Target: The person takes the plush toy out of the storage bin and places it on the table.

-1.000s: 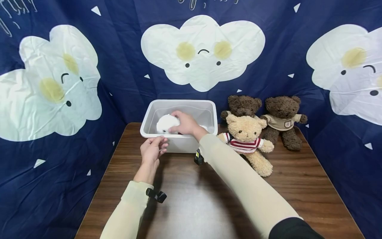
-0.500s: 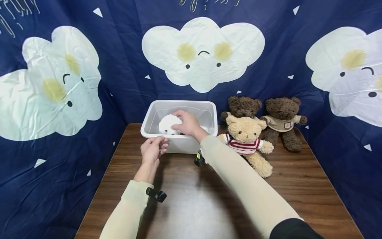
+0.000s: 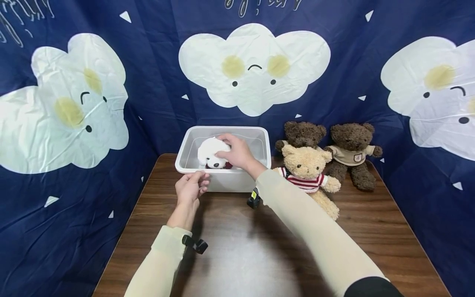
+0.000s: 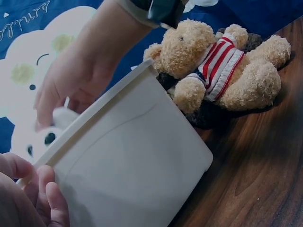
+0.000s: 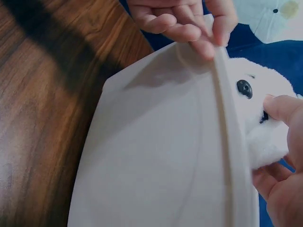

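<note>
A white plush toy point(image 3: 212, 152) with dark eyes and a black nose shows in the light grey plastic bin point(image 3: 237, 181), its face just over the front rim. Dark red cloth shows beneath its head; its lower body is hidden by the bin wall. My right hand point(image 3: 237, 153) grips the head from the right, thumb on the face side. At the bin's front left, my left hand point(image 3: 190, 187) pinches the rim. The right wrist view shows the left hand point(image 5: 184, 21) with its thumb over the rim and fingers along the outer wall.
A tan teddy bear point(image 3: 306, 165) in a striped shirt leans just right of the bin. Two dark brown bears sit behind it, one in a beige top point(image 3: 349, 152). A blue cloth point(image 3: 156, 95) with printed clouds surrounds the wooden table point(image 3: 237, 247).
The right hand has shifted slightly right with the white plush toy, whose eyes, nose and dark red cloth now show more. The left hand keeps its hold on the bin rim.
</note>
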A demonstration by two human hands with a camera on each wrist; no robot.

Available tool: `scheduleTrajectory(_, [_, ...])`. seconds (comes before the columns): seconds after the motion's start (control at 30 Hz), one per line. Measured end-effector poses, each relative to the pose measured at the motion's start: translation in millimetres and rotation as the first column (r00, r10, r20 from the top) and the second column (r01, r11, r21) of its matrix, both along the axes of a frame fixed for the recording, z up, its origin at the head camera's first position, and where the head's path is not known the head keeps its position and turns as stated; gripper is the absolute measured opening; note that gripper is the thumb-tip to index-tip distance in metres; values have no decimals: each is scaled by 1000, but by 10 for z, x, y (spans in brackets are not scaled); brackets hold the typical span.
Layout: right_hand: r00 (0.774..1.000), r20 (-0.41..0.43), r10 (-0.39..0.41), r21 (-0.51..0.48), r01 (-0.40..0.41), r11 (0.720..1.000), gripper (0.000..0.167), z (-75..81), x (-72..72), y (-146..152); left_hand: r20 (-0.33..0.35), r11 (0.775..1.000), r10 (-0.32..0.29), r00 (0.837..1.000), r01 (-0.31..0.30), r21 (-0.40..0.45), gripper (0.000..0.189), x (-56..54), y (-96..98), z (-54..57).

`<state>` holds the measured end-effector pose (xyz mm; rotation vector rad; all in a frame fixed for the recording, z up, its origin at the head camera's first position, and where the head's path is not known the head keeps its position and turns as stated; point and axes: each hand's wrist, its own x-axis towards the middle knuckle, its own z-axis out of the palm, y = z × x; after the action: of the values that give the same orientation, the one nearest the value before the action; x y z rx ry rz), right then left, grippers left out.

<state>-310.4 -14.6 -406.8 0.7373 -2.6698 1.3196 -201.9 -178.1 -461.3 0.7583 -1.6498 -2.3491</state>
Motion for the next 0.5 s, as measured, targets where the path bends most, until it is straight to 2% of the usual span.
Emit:
scheduleTrajectory(0.37, [999,-50,-4,-129,-2,992,49,324,165,307,1,1000,1,1000,-1,1,15,12,11,-25])
scheduleTrajectory(0.5, [994,-112,-10,-156,-7,988,47,438,205,410,14,1000,-11,1000,11,-4,15,-12,-11,-6])
